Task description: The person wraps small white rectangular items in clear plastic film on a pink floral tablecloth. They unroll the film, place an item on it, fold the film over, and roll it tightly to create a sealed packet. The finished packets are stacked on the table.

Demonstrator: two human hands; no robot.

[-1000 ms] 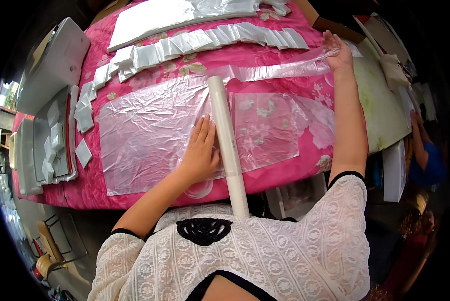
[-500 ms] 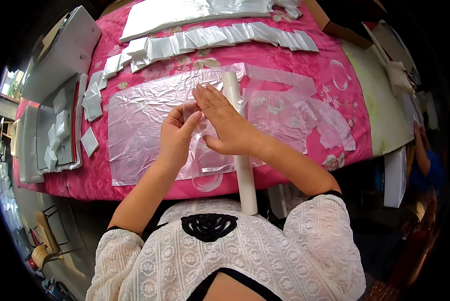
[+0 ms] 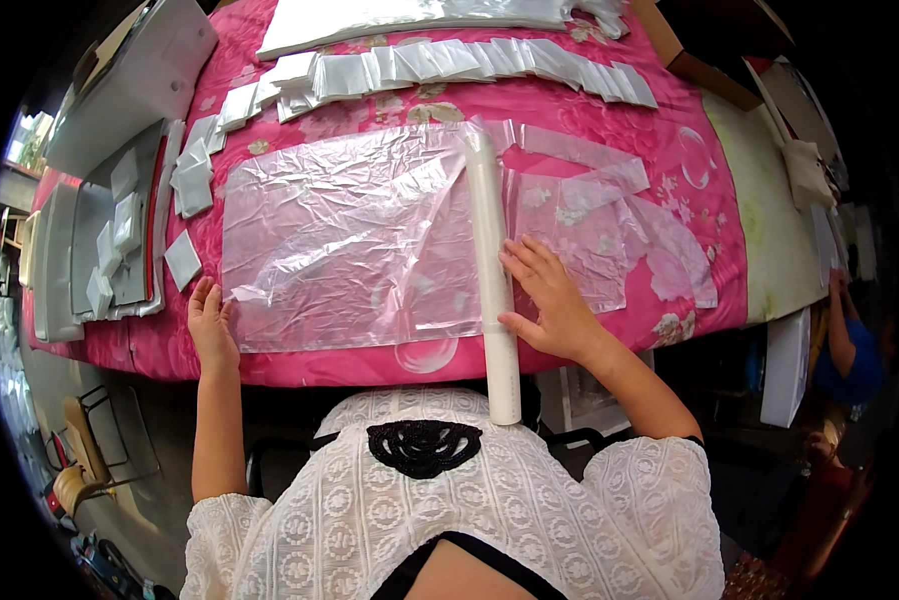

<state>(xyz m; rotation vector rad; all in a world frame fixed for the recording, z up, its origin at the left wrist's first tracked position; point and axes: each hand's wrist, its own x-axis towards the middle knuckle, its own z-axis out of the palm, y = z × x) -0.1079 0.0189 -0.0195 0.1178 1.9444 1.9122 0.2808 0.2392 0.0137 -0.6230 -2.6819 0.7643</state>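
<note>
A clear plastic bag (image 3: 339,240) lies spread and wrinkled on the pink floral cloth. Across it, near its right part, rests a long whitish tube (image 3: 487,215), its near end jutting past the table edge towards my lap. My right hand (image 3: 554,305) lies against the tube's right side, fingers spread and touching it. At the bag's left edge, by its near corner, is my left hand (image 3: 212,325) with fingers loosely bent and apart; I see nothing held in it. More clear film (image 3: 569,215) spreads out right of the tube.
A curved row of folded white packets (image 3: 439,65) runs across the far side, before a white stack (image 3: 419,22). Left stands a tray (image 3: 124,235) with packets beside a white foam box (image 3: 134,90). An open cardboard box (image 3: 714,50) sits far right. Another person's arm (image 3: 841,335) shows at right.
My hands have parted: the left moved from the middle to the bag's left edge, the right came nearer, onto the tube. The bag now lies flatter, with film reaching over the tube's far end.
</note>
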